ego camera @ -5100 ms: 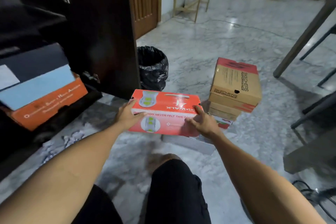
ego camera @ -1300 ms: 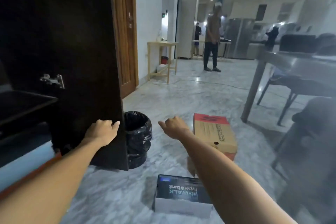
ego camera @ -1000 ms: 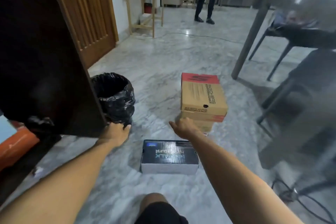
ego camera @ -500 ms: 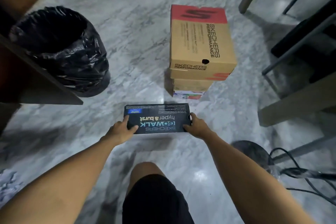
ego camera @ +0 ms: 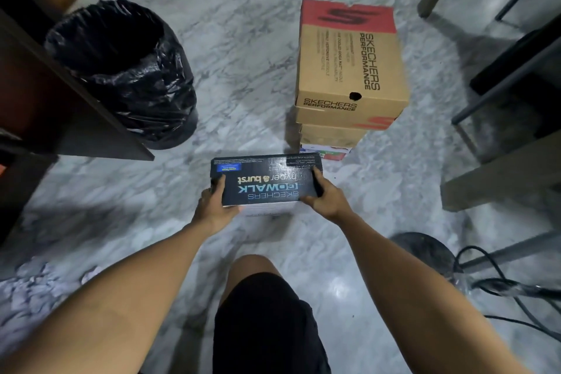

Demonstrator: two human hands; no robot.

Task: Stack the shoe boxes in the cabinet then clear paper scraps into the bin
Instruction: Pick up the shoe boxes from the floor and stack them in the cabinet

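Observation:
A black Skechers GoWalk shoe box [ego camera: 267, 181] is held just above the marble floor in the middle of the view. My left hand [ego camera: 214, 205] grips its left end and my right hand [ego camera: 324, 199] grips its right end. Behind it to the right stands a stack of brown and red Skechers shoe boxes [ego camera: 349, 70], with a smaller colourful box at the bottom. The dark cabinet door [ego camera: 69, 94] juts in from the left. A bin with a black liner [ego camera: 127, 70] stands beside that door. Crumpled paper scraps [ego camera: 33, 285] lie on the floor at lower left.
Table and chair legs [ego camera: 498, 85] crowd the right side. A round fan base [ego camera: 425, 252] and black cables [ego camera: 516, 291] lie on the floor at lower right. My bent knee in black shorts [ego camera: 261, 307] is at the bottom centre.
Both hands reached down from the cabinet door to the black box and took hold of its ends. Since half a second ago the box has risen slightly off the floor.

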